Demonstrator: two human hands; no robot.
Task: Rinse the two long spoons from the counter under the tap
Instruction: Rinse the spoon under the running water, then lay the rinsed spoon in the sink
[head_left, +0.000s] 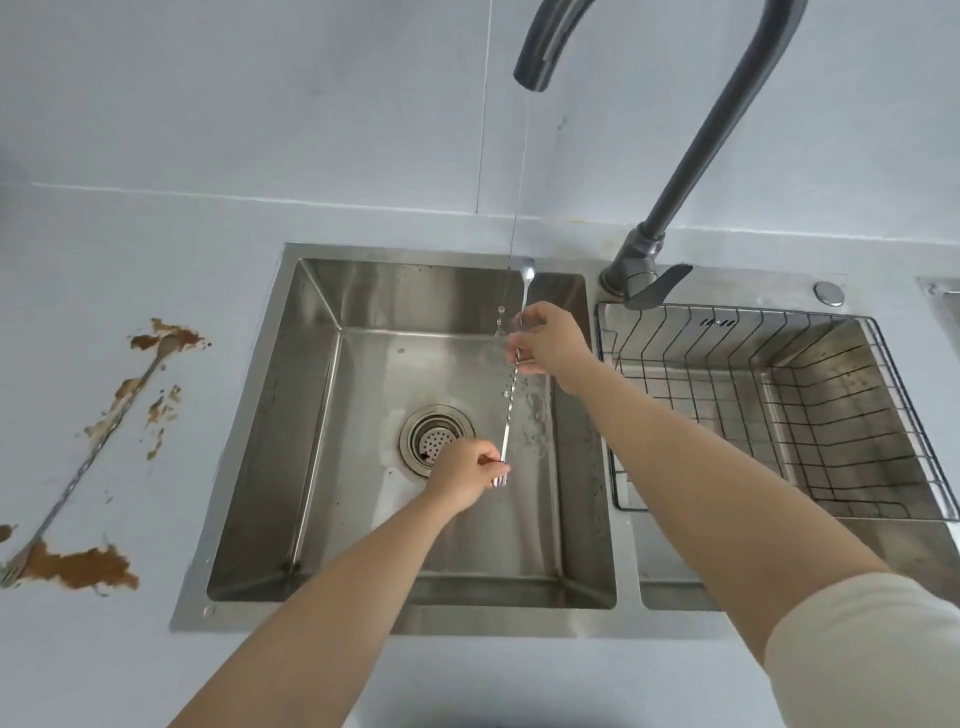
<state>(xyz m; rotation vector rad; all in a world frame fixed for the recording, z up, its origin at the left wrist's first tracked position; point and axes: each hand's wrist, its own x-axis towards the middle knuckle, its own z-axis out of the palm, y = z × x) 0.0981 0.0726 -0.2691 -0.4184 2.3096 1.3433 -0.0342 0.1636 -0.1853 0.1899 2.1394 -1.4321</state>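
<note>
Now | held spoon (509, 410) 1 | counter spoon (100, 441) 1 | tap (724, 119) 1

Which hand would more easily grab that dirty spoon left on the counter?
Probably the left hand: both grip the other spoon, but it sits nearer the dirty spoon; the right hand is farther off.

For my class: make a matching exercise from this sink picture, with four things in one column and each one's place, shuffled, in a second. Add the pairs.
Things
1. shiny long spoon
2. soiled long spoon
3. wire basket
4. drain strainer

Places
A. in the right basin
B. on the counter, among brown stains
C. in the floor of the left basin
D. pinched by left hand and right hand

Pairs: 1-D, 2-B, 3-A, 4-C
</note>
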